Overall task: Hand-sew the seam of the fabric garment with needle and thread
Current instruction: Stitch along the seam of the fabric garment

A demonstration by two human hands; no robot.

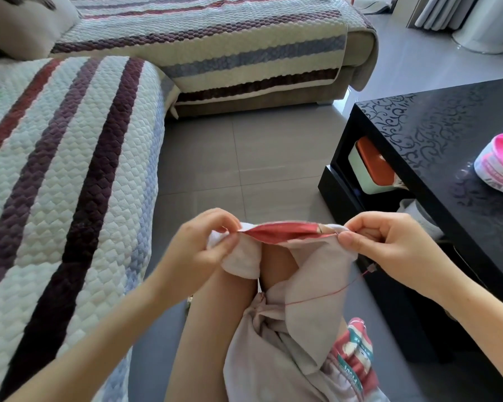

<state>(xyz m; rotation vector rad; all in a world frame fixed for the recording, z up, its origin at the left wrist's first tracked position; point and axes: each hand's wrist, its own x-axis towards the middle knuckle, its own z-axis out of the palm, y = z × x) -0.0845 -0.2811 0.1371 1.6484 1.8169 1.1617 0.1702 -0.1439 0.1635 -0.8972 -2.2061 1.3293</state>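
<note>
Garment: the pale beige garment [308, 288] hangs over the seated person's knees, near the middle of the view, its top edge pulled into a line between both hands.
Seam: the seam [285, 232] gapes, showing a red lining inside; it sits up at the stretched edge, left to right.
Left hand: the left hand [212, 239] pinches the left end of the seam between thumb and forefinger, closed on the cloth.
Right hand: the right hand [386, 242] pinches the right end of the seam, fingertips closed on the cloth; the needle is probably there too, but I cannot make it out.
Thread: a red thread [325, 295] trails from below the right hand, down and left across the beige cloth, slack.
Step in hand: looks like setting up a stitch at the right end of the opening.
Doing it well: I'd keep the edge taut and the two lips level, take a small bite close to the fold, and draw the slack through gently so it doesn't pucker or tangle.
Nearby: dark table [447, 146] on the right, striped sofa [70, 158] on the left.
</note>
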